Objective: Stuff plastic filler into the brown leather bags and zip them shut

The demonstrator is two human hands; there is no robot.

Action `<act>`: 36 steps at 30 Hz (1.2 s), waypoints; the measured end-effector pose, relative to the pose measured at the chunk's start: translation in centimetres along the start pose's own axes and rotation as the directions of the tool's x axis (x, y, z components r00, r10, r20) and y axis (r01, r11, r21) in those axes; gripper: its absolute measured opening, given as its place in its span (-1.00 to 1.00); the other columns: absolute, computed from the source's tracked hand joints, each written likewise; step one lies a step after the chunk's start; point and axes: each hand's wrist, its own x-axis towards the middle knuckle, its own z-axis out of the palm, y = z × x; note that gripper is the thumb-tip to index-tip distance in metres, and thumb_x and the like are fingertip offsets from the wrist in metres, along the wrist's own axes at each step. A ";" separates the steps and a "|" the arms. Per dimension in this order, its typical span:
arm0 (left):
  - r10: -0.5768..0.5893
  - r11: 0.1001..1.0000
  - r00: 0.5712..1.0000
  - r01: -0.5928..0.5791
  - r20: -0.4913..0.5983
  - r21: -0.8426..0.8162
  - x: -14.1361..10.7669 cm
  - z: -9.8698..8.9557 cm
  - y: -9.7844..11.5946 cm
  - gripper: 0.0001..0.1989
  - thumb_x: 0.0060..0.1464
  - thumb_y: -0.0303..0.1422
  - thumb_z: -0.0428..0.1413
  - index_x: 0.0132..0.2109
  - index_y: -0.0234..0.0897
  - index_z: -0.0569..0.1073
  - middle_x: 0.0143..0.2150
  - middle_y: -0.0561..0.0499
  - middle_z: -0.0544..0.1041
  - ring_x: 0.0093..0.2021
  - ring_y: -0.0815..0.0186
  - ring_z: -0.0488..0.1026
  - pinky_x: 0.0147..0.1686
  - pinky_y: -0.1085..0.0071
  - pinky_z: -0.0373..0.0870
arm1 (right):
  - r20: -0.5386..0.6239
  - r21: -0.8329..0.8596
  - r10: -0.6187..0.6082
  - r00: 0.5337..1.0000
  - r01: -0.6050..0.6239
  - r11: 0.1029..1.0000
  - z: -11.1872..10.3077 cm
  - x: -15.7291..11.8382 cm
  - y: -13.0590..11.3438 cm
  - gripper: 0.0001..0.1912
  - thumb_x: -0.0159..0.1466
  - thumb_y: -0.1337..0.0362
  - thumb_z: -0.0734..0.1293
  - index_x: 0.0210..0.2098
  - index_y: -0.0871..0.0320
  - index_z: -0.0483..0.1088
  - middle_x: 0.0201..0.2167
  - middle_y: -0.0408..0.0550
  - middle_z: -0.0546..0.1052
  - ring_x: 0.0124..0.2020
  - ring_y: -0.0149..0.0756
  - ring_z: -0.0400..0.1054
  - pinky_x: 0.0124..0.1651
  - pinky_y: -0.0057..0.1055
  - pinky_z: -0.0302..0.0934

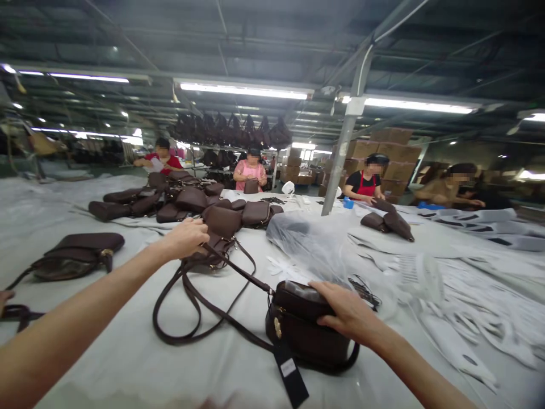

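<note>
A dark brown crossbody bag stands on the white-covered table in front of me. My right hand grips its top right part, thumb on the front and fingers over the upper edge. My left hand is closed around the bag's shoulder strap, pulling one stretch of it up and away from the bag. The rest of the strap lies in loops on the table. A black hang tag with a white label hangs at the bag's left end. Just beyond my left hand sits another brown bag.
Brown bags are heaped farther back. At left lies another bag, its strap near another person's hand. Clear plastic, a white fan and white cut pieces cover the right side. Several co-workers and a metal post stand beyond.
</note>
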 end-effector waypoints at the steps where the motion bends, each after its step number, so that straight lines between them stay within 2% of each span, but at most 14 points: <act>1: -0.023 0.999 0.997 0.025 -0.067 0.039 0.6 -0.7 0.4 -0.91 -0.05 -0.48 0.16 -0.47 -0.25 0.46 -0.32 -0.09 0.46 -0.17 0.16 0.39 -0.17 0.35 0.24 | 0.013 0.025 -0.013 1.000 0.012 1.000 -0.1 0.0 -0.3 -0.33 0.08 0.32 0.38 0.19 0.10 0.25 0.05 0.09 0.43 0.06 -0.02 0.32 0.10 -0.19 0.17; 3: -0.096 0.993 0.973 0.108 -0.211 0.045 2.1 -2.0 1.7 -0.87 0.01 -0.52 0.08 -0.44 -0.28 0.47 -0.25 -0.12 0.44 -0.18 0.17 0.40 -0.18 0.33 0.27 | 0.062 0.091 -0.026 0.998 0.020 0.996 -0.8 0.1 -1.0 -0.33 0.09 0.26 0.38 0.21 0.09 0.24 0.12 0.10 0.40 0.12 -0.02 0.28 0.15 -0.19 0.14; 5: -0.137 0.990 0.933 0.119 -0.332 -0.075 3.8 -3.1 3.5 -0.78 0.03 -0.58 -0.02 -0.36 -0.29 0.49 -0.21 -0.11 0.44 -0.23 0.22 0.42 -0.21 0.33 0.30 | 0.120 0.167 -0.021 0.993 0.000 0.986 -1.8 0.3 -1.5 -0.33 0.15 0.16 0.36 0.23 0.11 0.22 0.19 0.10 0.35 0.18 -0.04 0.23 0.21 -0.19 0.10; 8: -0.045 0.908 0.892 -0.151 -0.449 -0.392 6.4 -4.3 6.5 -0.75 -0.05 -0.61 -0.04 -0.35 -0.29 0.49 -0.19 -0.06 0.47 -0.17 0.26 0.44 -0.13 0.35 0.35 | 0.002 0.209 -0.019 1.000 0.018 0.978 -4.0 1.3 -1.9 -0.33 0.22 0.13 0.29 0.28 0.13 0.14 0.28 0.10 0.23 0.28 -0.07 0.11 0.29 -0.14 -0.01; 11: 0.013 0.601 0.884 -0.381 -0.468 -0.702 8.7 -4.7 9.2 -0.88 -0.05 -0.51 0.05 -0.39 -0.30 0.48 -0.21 -0.05 0.51 -0.17 0.27 0.46 -0.11 0.34 0.40 | -0.287 0.190 -0.052 0.957 0.110 0.976 -6.6 3.7 -2.4 -0.23 0.21 0.24 0.29 0.35 0.11 -0.03 0.35 0.07 0.10 0.34 -0.14 -0.01 0.32 -0.11 -0.05; 14: 0.014 0.233 0.916 -0.393 -0.401 -0.889 10.4 -4.7 11.5 -0.91 -0.09 -0.39 0.18 -0.41 -0.33 0.46 -0.12 -0.11 0.53 -0.15 0.21 0.50 -0.12 0.29 0.45 | -0.419 0.251 -0.058 0.906 0.177 0.952 -8.8 7.1 -3.4 -0.14 0.17 0.27 0.34 0.37 0.08 -0.11 0.34 0.07 0.10 0.27 -0.15 0.11 0.19 -0.17 0.13; 16: 0.007 0.117 0.933 -0.359 -0.361 -0.926 10.7 -4.5 12.5 -0.85 -0.14 -0.36 0.25 -0.43 -0.35 0.45 -0.05 -0.13 0.52 -0.11 0.18 0.50 -0.09 0.27 0.46 | -0.418 0.243 -0.092 0.904 0.209 0.947 -9.6 9.4 -4.4 -0.22 0.14 0.27 0.38 0.30 0.11 0.06 0.23 0.07 0.29 0.14 -0.15 0.26 0.08 -0.25 0.21; 18: -0.028 0.122 0.943 -0.327 -0.333 -0.937 10.4 -4.3 12.9 -0.82 -0.17 -0.35 0.28 -0.43 -0.35 0.46 -0.03 -0.14 0.51 -0.10 0.17 0.50 -0.07 0.27 0.45 | -0.348 0.180 -0.102 0.932 0.174 0.968 -9.9 11.3 -5.2 -0.56 0.18 0.27 0.35 0.06 0.17 0.37 -0.06 -0.01 0.52 -0.07 -0.21 0.38 -0.06 -0.36 0.23; 20: -0.087 0.144 0.947 -0.297 -0.310 -0.944 9.6 -3.9 12.5 -0.81 -0.18 -0.35 0.28 -0.43 -0.36 0.46 -0.04 -0.14 0.52 -0.12 0.19 0.50 -0.08 0.27 0.45 | -0.276 0.113 -0.077 0.958 0.112 0.987 -9.8 12.7 -5.6 -0.81 0.26 0.24 0.28 -0.21 0.18 0.49 -0.29 -0.09 0.55 -0.24 -0.28 0.39 -0.20 -0.45 0.20; 23: -0.185 0.129 0.950 -0.231 -0.253 -0.964 8.1 -3.3 10.9 -0.83 -0.17 -0.38 0.24 -0.39 -0.34 0.44 -0.08 -0.09 0.54 -0.21 0.25 0.52 -0.17 0.32 0.48 | -0.287 0.059 0.018 0.958 -0.001 0.998 -10.3 13.9 -5.1 -0.78 0.30 0.19 0.24 -0.28 0.14 0.49 -0.32 -0.11 0.54 -0.25 -0.30 0.38 -0.27 -0.48 0.16; 26: -0.316 0.138 0.923 -0.185 -0.220 -0.973 6.5 -2.9 8.9 -0.82 -0.19 -0.41 0.21 -0.36 -0.34 0.42 -0.01 -0.07 0.50 -0.30 0.31 0.53 -0.37 0.44 0.47 | -0.330 0.040 0.203 0.922 -0.201 0.979 -11.2 14.5 -3.0 -0.79 0.28 0.16 0.26 -0.21 0.09 0.48 -0.17 -0.04 0.54 -0.08 -0.20 0.37 -0.12 -0.40 0.20; 30: -0.381 0.056 0.914 -0.128 -0.140 -0.990 4.7 -2.0 7.2 -0.75 -0.21 -0.39 0.25 -0.35 -0.34 0.36 0.13 -0.09 0.40 -0.25 0.27 0.56 -0.44 0.51 0.44 | -0.239 0.085 0.380 0.893 -0.371 0.925 -10.4 14.4 0.6 -0.82 0.27 0.23 0.29 -0.19 0.13 0.48 -0.07 0.07 0.51 0.06 -0.09 0.32 0.04 -0.24 0.20; 33: -0.382 0.002 0.923 -0.049 -0.046 -0.999 3.7 -0.5 6.8 -0.73 -0.15 -0.32 0.24 -0.31 -0.32 0.36 0.10 -0.11 0.44 -0.27 0.27 0.56 -0.43 0.48 0.45 | -0.106 0.185 0.424 0.899 -0.401 0.897 -8.3 13.9 2.6 -0.80 0.32 0.32 0.22 -0.16 0.23 0.44 -0.18 0.13 0.55 -0.15 -0.17 0.46 -0.11 -0.29 0.33; 36: -0.291 0.073 0.956 0.075 0.051 -0.994 3.2 1.0 7.1 -0.78 -0.14 -0.33 0.22 -0.32 -0.32 0.40 -0.01 -0.11 0.52 -0.27 0.26 0.55 -0.42 0.48 0.44 | 0.074 0.311 0.391 0.917 -0.394 0.865 -6.1 13.2 3.2 -0.79 0.36 0.32 0.17 -0.18 0.26 0.41 -0.30 0.07 0.57 -0.40 -0.31 0.50 -0.33 -0.42 0.39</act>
